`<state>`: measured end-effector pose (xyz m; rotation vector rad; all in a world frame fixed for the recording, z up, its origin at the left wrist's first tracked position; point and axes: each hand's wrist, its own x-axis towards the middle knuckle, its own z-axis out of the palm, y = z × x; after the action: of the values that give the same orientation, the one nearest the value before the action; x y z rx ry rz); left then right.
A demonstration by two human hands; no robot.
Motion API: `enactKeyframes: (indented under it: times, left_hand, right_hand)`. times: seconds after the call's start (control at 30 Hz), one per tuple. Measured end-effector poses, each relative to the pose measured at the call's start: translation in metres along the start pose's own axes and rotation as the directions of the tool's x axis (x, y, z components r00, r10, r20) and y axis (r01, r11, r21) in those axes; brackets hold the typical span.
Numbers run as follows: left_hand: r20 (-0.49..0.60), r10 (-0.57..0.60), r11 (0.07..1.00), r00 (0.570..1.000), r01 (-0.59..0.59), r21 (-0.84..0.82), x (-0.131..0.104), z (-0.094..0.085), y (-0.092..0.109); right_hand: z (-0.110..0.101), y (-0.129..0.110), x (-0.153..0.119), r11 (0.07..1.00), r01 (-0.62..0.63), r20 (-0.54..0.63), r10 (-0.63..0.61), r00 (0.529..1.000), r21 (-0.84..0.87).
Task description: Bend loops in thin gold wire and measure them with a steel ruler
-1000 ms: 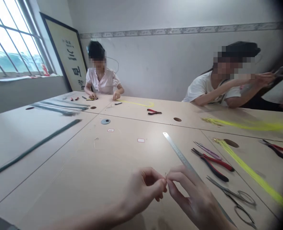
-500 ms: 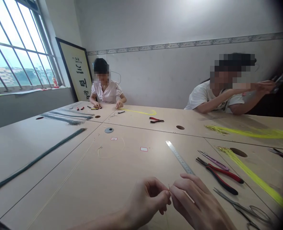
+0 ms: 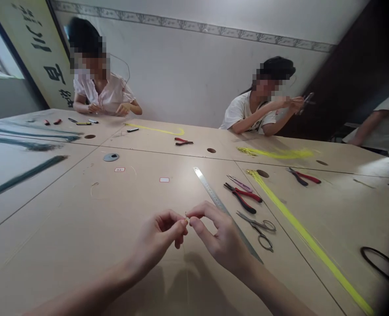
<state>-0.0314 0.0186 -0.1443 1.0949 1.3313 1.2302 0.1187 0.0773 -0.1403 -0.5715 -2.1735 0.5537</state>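
Observation:
My left hand pinches a thin yellowish cord, whose small loop-like end sticks up above the thumb and index finger. A fine strand hangs below the fingers toward the tabletop. My right hand meets it from the other side, thumb and index fingertips close together right at the cord's end. What lies between those right fingertips is too small to make out. Under the right wrist runs a steel ruler. Scissors, red-and-black pliers and pinkish tweezers lie to its right.
A bundle of yellow cords stretches along the right side. Dark green strands lie at left. A grey disc, paper labels and more pliers are on the table. Two people sit opposite; another stands at right.
The view has swung right and down, so the tabletop items appear further left. My right fingers have shifted from covering the cord's end to its side; the left hand keeps its pinch.

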Motion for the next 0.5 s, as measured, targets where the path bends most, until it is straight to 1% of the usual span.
enactKeyframes:
  times: [0.1, 0.17, 0.23, 0.3, 0.37, 0.5]
  left_hand:
    - [0.003, -0.011, 1.0, 1.0, 0.011, 0.029, -0.001, 0.0, 0.002]
    - [0.002, -0.015, 0.999, 1.0, 0.015, 0.045, -0.002, 0.001, 0.002]
    - [0.002, -0.016, 0.998, 1.0, 0.016, 0.057, -0.002, 0.001, 0.002]
    - [-0.002, -0.015, 0.998, 1.0, 0.015, 0.068, -0.002, 0.001, 0.002]
    - [-0.009, -0.016, 0.997, 1.0, 0.017, 0.08, -0.002, 0.001, 0.001]
    - [-0.004, -0.031, 0.994, 1.0, 0.031, 0.105, -0.003, 0.001, 0.0]
  right_hand:
    - [0.002, -0.002, 0.0, 0.998, -0.036, 0.021, 0.035, 0.999, 0.042]
    - [0.003, -0.002, -0.002, 0.999, -0.025, 0.013, 0.025, 1.0, 0.036]
    - [0.003, -0.001, -0.003, 1.0, 0.013, 0.003, -0.013, 1.0, 0.006]
    - [0.004, 0.001, -0.004, 0.995, 0.084, -0.003, -0.084, 0.996, -0.048]
    - [0.003, 0.005, -0.004, 0.975, 0.186, 0.008, -0.186, 0.983, -0.125]
    - [0.001, 0.011, -0.003, 0.885, 0.374, 0.054, -0.374, 0.926, -0.278]
